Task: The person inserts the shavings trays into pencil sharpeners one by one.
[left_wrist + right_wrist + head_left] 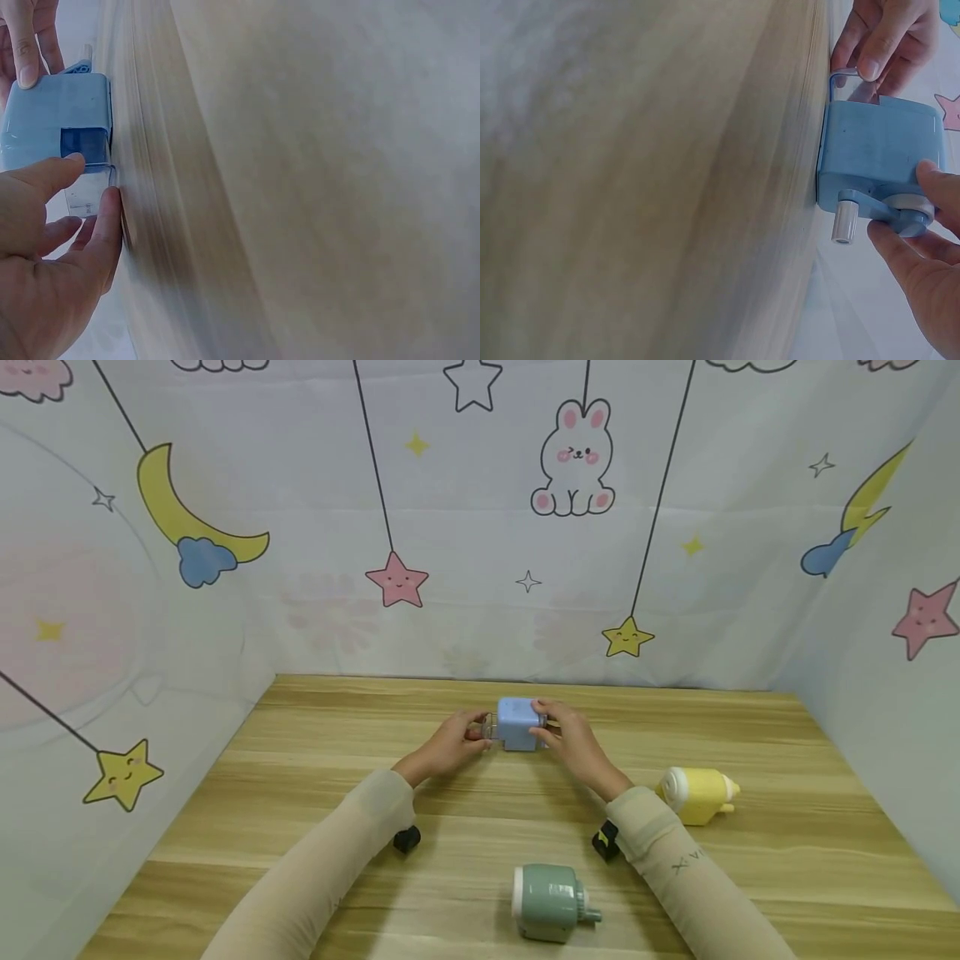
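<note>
A blue hand-crank pencil sharpener (517, 722) is on the table toward the back, between both hands. My left hand (450, 743) pinches its clear shavings drawer (84, 191), which sticks partway out of the body. In the left wrist view the thumb lies over the drawer near the body's opening, with the fingers on the other side. My right hand (573, 743) grips the opposite end of the sharpener, thumb on the blue body and fingers by the crank base. The crank's pale handle (844, 221) shows in the right wrist view.
A green pencil sharpener (551, 902) stands near the front, between the forearms. To the right, a yellow pencil sharpener (693, 795) sits beside the right sleeve (652, 827). Behind the wooden table (337, 702) hangs a printed cloth (465, 510), with more cloth at both sides.
</note>
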`<state>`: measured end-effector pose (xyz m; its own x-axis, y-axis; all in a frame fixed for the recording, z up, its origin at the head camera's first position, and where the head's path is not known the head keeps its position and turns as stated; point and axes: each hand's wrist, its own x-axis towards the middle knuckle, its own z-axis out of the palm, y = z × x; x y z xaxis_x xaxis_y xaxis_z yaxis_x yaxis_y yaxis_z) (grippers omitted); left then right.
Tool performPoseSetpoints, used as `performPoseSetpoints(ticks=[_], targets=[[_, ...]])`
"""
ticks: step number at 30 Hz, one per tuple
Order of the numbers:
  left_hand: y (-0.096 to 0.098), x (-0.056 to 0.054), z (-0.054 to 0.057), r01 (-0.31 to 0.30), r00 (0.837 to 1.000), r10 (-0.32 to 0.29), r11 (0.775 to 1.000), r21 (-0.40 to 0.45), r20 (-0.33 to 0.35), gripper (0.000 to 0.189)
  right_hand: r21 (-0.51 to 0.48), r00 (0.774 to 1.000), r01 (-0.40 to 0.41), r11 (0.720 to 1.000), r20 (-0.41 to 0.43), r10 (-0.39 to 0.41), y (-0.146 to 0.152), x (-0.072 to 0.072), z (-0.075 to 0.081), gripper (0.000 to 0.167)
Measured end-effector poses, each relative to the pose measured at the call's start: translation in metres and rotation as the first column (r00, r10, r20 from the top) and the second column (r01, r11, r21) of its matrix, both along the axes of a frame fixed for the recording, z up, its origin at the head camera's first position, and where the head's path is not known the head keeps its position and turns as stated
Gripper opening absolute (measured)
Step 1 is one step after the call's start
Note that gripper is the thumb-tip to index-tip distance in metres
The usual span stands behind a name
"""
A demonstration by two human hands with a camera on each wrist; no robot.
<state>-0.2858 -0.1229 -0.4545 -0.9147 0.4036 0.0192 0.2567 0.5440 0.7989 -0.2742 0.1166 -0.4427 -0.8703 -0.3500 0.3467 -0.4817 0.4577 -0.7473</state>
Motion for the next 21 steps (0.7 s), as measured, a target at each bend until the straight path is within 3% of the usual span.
performPoseSetpoints(ticks=[21], targets=[[0.0, 0.0017, 0.0019, 0.001, 1.0, -0.002, 0.999, -0.039, -0.022, 0.056, 0.016, 1.0, 0.008, 1.0, 0.009, -0.008, -0.0007, -0.0001, 0.001, 0.045]])
